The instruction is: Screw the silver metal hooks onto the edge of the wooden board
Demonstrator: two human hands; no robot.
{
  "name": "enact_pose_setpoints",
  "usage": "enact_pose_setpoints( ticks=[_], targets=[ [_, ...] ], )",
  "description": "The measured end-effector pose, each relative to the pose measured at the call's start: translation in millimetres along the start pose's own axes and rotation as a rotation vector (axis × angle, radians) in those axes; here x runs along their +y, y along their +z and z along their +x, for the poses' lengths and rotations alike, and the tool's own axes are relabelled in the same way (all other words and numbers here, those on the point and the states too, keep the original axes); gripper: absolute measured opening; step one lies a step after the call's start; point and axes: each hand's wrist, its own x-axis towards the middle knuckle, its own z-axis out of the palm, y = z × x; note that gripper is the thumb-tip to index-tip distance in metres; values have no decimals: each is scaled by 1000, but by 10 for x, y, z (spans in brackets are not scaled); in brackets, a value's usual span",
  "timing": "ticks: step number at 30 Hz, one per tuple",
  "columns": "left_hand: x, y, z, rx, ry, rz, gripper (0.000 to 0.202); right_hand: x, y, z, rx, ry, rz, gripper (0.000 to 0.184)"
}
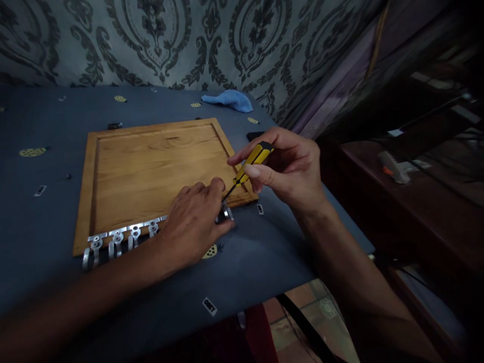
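Note:
A wooden panel (151, 176) with a raised frame lies on the blue cloth. Along its near edge runs a metal hook rail (126, 230) with several silver hooks. My left hand (194, 222) covers the rail's right part, fingers over it and thumb by the last hook (227, 214). In my right hand (289, 169) is a yellow and black screwdriver (251, 162), pinched by its handle between thumb and fingers. Its shaft slants down to the right end of the rail, touching or nearly touching it. A screw there is hidden or too small to make out.
A blue rag (230, 100) lies at the back of the patterned tablecloth (49, 201). A black object (254, 135) is partly behind my right hand. Patterned fabric (170, 45) hangs behind. At right stands a dark red surface (363, 156) bearing a white object (395, 169).

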Motion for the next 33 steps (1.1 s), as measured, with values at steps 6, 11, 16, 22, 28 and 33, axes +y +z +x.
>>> enact_pose_setpoints(
  ticks=[6,11,16,22,28,33],
  targets=[
    [-7,2,8,5,16,1,40,30,-41,-11,-40,14,16,31],
    [-18,9,-5,19,29,-1,40,48,-43,-18,-37,-1,47,27],
    [-13,15,-5,15,30,6,41,0,-2,-5,-19,-6,70,29],
    [-11,13,9,10,21,12,42,12,-32,-12,-46,11,49,29],
    [-5,-2,2,-1,13,11,41,76,-29,-21,24,-33,59,25],
    [-7,2,-2,6,12,4,41,71,-6,-24,87,-30,45,23]
  ],
)
